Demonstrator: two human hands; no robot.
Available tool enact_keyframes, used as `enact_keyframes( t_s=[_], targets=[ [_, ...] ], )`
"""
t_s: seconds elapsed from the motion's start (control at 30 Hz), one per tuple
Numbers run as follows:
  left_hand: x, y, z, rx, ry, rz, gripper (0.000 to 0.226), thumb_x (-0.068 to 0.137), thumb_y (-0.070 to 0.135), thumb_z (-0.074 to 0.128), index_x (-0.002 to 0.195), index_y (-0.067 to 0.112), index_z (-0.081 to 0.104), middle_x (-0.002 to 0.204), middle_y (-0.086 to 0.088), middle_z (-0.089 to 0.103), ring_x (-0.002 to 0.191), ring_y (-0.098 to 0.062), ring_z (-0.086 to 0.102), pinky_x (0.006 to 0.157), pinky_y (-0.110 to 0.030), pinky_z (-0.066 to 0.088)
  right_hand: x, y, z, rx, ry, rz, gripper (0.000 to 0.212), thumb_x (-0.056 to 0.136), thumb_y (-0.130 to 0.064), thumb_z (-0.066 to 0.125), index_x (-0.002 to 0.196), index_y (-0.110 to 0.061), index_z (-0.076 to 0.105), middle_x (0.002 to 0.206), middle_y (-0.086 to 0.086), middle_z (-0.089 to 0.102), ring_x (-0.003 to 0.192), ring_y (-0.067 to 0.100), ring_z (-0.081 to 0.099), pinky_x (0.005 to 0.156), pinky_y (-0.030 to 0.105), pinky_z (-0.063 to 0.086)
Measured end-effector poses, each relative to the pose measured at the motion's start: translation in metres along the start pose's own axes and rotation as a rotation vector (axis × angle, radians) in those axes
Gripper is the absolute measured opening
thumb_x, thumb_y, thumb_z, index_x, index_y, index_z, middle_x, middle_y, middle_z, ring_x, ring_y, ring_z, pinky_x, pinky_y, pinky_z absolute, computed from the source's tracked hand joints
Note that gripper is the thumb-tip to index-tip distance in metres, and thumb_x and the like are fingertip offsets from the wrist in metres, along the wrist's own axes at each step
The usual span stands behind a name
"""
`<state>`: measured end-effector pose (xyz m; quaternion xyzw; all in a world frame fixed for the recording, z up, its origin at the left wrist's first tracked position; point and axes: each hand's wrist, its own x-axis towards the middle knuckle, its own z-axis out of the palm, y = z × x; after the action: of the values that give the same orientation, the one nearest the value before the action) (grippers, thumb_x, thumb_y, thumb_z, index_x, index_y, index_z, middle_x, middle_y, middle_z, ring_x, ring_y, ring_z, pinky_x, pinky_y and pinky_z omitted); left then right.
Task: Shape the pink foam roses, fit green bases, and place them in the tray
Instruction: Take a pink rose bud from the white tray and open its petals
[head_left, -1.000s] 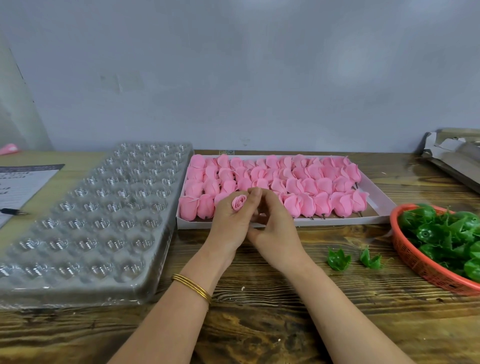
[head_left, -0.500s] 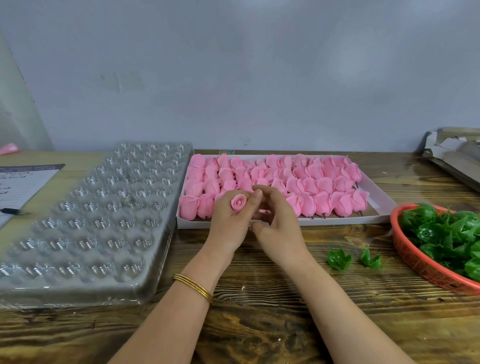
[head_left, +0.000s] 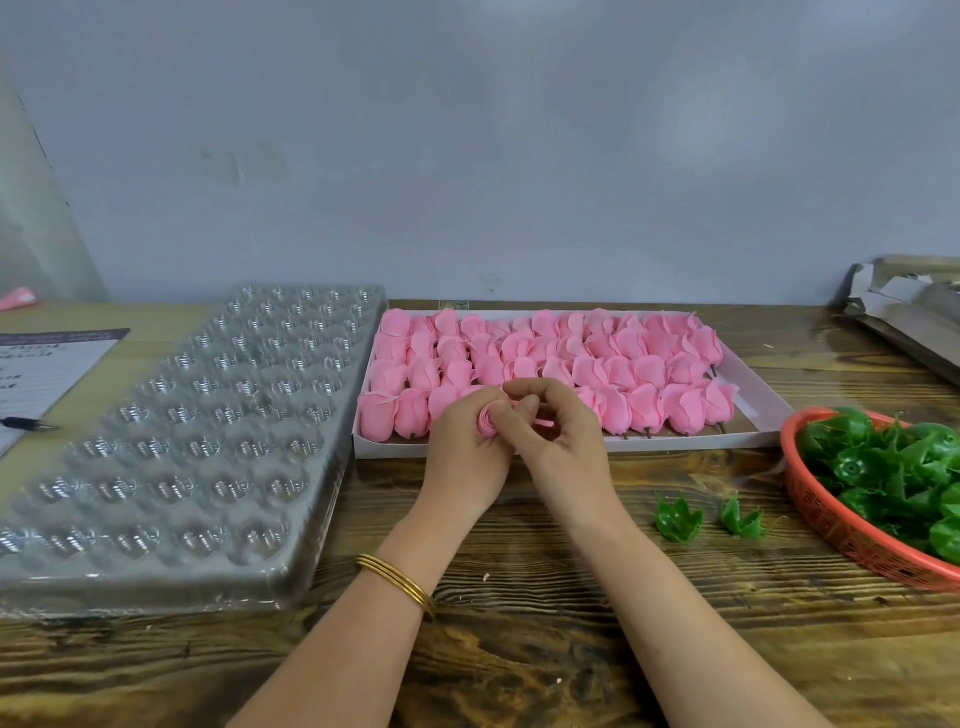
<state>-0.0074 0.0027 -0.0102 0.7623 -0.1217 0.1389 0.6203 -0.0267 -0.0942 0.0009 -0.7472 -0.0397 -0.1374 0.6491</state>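
My left hand grips a small pink foam rose in front of the white box of pink foam roses. My right hand meets it from the right, its fingertips pinching the rose's petals. Much of the rose is hidden by my fingers. A clear plastic tray with several empty cups lies to the left. Two loose green bases lie on the wooden table, right of my right forearm. An orange basket at the right edge holds several more green bases.
A printed sheet and a pen lie at the far left. Torn cardboard sits at the back right corner. A grey wall stands behind the table. A gold bangle is on my left wrist.
The rose has turned in my left hand and is now more covered by fingers. My right fingers have moved from behind the rose onto its petals. Both hands stay in the same place.
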Motion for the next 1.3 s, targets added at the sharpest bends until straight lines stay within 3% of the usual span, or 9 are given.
enact_keyframes(
  t_s=[0.13, 0.27, 0.47, 0.7, 0.93, 1.03, 1.13, 1.23, 1.3],
  targets=[
    [-0.0008, 0.0011, -0.0002, 0.026, 0.021, 0.002, 0.038, 0.093, 0.024, 0.065, 0.060, 0.042, 0.061, 0.060, 0.013, 0.062, 0.062, -0.011, 0.061, 0.057, -0.030, 0.051, 0.0000, -0.0007, -0.0003, 0.001, -0.009, 0.013, 0.022, 0.084, -0.016, 0.075, 0.104, -0.016, 0.068, 0.102, 0.005, 0.069, 0.094, 0.011, 0.064, 0.087, 0.037, 0.055],
    [-0.0020, 0.0001, 0.0002, 0.024, 0.027, 0.001, 0.031, 0.093, 0.024, 0.066, 0.064, 0.031, 0.058, 0.064, 0.002, 0.064, 0.066, -0.022, 0.064, 0.060, -0.036, 0.053, -0.0005, -0.0006, -0.0001, -0.009, -0.020, 0.013, 0.024, 0.081, -0.017, 0.077, 0.104, -0.016, 0.069, 0.096, 0.001, 0.071, 0.091, 0.009, 0.065, 0.086, 0.040, 0.056],
    [-0.0037, 0.0008, 0.0005, 0.008, 0.045, -0.005, 0.039, 0.094, 0.025, 0.065, 0.058, 0.035, 0.056, 0.058, 0.012, 0.061, 0.061, -0.008, 0.061, 0.058, -0.019, 0.046, -0.0006, 0.0002, -0.0008, -0.016, -0.043, -0.012, 0.027, 0.079, -0.020, 0.079, 0.104, -0.016, 0.070, 0.094, -0.002, 0.071, 0.093, 0.011, 0.065, 0.087, 0.045, 0.055],
    [-0.0034, 0.0018, 0.0011, -0.013, 0.042, 0.008, 0.032, 0.093, 0.028, 0.065, 0.063, 0.034, 0.058, 0.058, 0.016, 0.060, 0.061, -0.003, 0.058, 0.059, -0.015, 0.044, 0.0008, 0.0015, 0.0010, -0.011, -0.034, -0.017, 0.022, 0.075, -0.030, 0.076, 0.095, -0.024, 0.068, 0.086, -0.006, 0.071, 0.085, 0.007, 0.065, 0.085, 0.040, 0.057],
    [-0.0037, 0.0017, 0.0005, 0.035, 0.032, 0.016, 0.032, 0.094, 0.028, 0.065, 0.063, 0.033, 0.057, 0.058, 0.012, 0.060, 0.060, -0.002, 0.059, 0.058, -0.013, 0.044, 0.0008, 0.0019, 0.0000, -0.063, -0.047, -0.054, 0.025, 0.081, -0.020, 0.078, 0.103, -0.020, 0.068, 0.093, -0.007, 0.070, 0.091, 0.004, 0.063, 0.085, 0.037, 0.056],
    [-0.0036, 0.0027, -0.0005, 0.054, 0.017, 0.020, 0.032, 0.094, 0.027, 0.064, 0.063, 0.034, 0.057, 0.057, 0.018, 0.061, 0.061, 0.002, 0.059, 0.058, -0.009, 0.043, 0.0005, 0.0019, -0.0012, -0.064, -0.055, -0.064, 0.027, 0.079, -0.019, 0.079, 0.104, -0.020, 0.068, 0.096, -0.007, 0.069, 0.091, 0.002, 0.062, 0.084, 0.035, 0.057],
    [-0.0032, 0.0016, 0.0000, 0.064, 0.024, 0.005, 0.029, 0.094, 0.030, 0.063, 0.066, 0.031, 0.059, 0.064, 0.011, 0.064, 0.065, -0.004, 0.063, 0.058, -0.013, 0.045, 0.0008, 0.0030, -0.0004, -0.058, -0.054, -0.064, 0.027, 0.080, -0.021, 0.079, 0.104, -0.020, 0.068, 0.097, -0.007, 0.070, 0.092, 0.002, 0.063, 0.084, 0.035, 0.057],
    [0.0015, -0.0005, -0.0013, 0.055, 0.092, -0.001, 0.033, 0.094, 0.032, 0.062, 0.070, 0.009, 0.062, 0.077, -0.011, 0.063, 0.073, -0.020, 0.061, 0.065, -0.032, 0.051, 0.0006, 0.0025, 0.0014, -0.011, -0.044, -0.066, 0.016, 0.087, -0.027, 0.073, 0.099, -0.018, 0.068, 0.092, -0.004, 0.071, 0.091, 0.007, 0.065, 0.085, 0.039, 0.056],
    [0.0040, -0.0010, -0.0027, 0.034, 0.127, 0.009, 0.040, 0.096, 0.029, 0.060, 0.071, -0.002, 0.059, 0.075, -0.017, 0.059, 0.068, -0.022, 0.055, 0.063, -0.038, 0.048, -0.0001, 0.0019, 0.0026, 0.055, -0.046, -0.063, 0.018, 0.091, -0.033, 0.061, 0.095, -0.017, 0.068, 0.091, 0.000, 0.071, 0.091, 0.015, 0.066, 0.088, 0.043, 0.054]
  ],
)
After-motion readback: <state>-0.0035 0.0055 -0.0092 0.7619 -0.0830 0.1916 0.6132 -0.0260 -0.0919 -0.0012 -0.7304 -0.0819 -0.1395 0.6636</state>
